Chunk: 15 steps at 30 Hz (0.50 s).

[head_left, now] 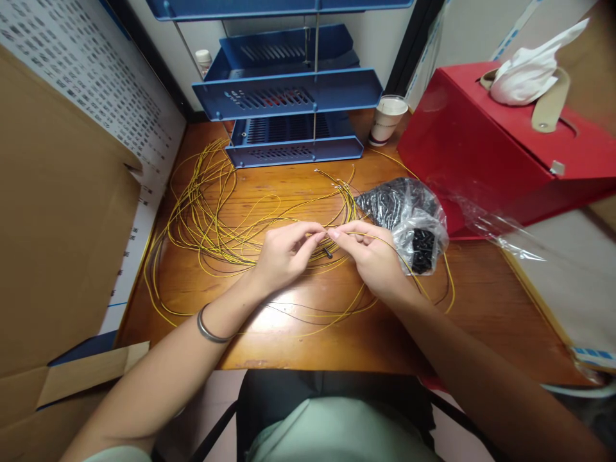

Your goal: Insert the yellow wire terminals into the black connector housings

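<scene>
My left hand [287, 251] and my right hand [369, 250] meet fingertip to fingertip over the middle of the wooden table. The right hand pinches a yellow wire [402, 256], which runs back over its knuckles to the right. The left thumb and forefinger are pressed together; what they hold is too small to make out. Just below the fingertips lies a small black piece [328, 253]. Loops of yellow and dark wires [192, 215] spread beneath and to the left of the hands. A clear plastic bag [404, 208] with black pieces sits beside my right hand.
Blue stacked trays [293, 151] stand at the back, with a paper cup [387, 119] to their right. A red tissue box [481, 141] takes up the right rear. Cardboard [62, 205] rises along the left side. The wooden table's [327, 350] front edge is near my body.
</scene>
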### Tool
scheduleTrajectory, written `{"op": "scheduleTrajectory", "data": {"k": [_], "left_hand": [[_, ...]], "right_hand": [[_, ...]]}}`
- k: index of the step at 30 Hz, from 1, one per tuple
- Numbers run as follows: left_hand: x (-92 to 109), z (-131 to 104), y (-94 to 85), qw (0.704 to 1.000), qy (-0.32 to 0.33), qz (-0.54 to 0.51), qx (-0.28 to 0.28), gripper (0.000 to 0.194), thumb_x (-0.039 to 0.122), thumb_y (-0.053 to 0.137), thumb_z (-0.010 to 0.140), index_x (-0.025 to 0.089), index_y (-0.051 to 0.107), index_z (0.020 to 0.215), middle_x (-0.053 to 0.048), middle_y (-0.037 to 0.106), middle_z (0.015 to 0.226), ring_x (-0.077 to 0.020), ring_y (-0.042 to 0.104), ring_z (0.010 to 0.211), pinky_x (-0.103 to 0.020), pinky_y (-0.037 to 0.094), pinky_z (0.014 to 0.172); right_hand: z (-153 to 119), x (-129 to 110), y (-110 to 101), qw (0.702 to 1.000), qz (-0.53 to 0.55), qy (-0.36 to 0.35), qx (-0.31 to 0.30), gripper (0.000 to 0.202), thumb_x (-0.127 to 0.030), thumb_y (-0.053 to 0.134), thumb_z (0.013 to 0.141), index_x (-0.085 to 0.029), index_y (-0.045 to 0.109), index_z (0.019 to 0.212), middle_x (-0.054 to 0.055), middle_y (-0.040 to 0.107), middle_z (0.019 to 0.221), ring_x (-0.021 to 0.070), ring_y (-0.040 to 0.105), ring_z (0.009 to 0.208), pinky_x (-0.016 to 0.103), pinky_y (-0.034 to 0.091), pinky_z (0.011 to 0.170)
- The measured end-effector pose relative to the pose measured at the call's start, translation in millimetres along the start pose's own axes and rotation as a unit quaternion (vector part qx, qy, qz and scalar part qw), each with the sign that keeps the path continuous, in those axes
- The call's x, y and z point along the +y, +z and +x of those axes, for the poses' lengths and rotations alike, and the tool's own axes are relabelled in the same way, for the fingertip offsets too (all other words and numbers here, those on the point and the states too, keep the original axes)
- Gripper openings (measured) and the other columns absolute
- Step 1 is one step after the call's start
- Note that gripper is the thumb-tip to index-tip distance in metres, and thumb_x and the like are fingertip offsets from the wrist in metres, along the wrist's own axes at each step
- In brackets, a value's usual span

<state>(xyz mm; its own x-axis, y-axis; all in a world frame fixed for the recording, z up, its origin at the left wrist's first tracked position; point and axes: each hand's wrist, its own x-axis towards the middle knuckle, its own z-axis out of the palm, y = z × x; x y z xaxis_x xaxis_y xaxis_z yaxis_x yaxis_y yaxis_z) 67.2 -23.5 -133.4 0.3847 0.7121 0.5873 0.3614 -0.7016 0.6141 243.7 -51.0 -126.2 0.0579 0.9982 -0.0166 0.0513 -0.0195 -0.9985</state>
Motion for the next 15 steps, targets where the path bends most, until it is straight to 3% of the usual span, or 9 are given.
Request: {"op": "scheduleTrajectory", "data": {"k": [15], "left_hand": [[1.8,-0.3,2.6,0.994,-0.089,-0.06,-0.008,0.016,0.026,0.061,0.094,0.013,0.071,0.091,-0.005,0.076,0.08,-0.0114,0.066,0.064,-0.021,0.051,0.06]], "right_hand": [[-0.5,-5.4,3.1,0.999,-0.027,-0.007,0.017,0.026,-0.041,0.074,0.076,-0.015,0.074,0.075,-0.003,0.047,0.056,0.0091,0.033,0.053,0.026,0.025,0.05]]}}
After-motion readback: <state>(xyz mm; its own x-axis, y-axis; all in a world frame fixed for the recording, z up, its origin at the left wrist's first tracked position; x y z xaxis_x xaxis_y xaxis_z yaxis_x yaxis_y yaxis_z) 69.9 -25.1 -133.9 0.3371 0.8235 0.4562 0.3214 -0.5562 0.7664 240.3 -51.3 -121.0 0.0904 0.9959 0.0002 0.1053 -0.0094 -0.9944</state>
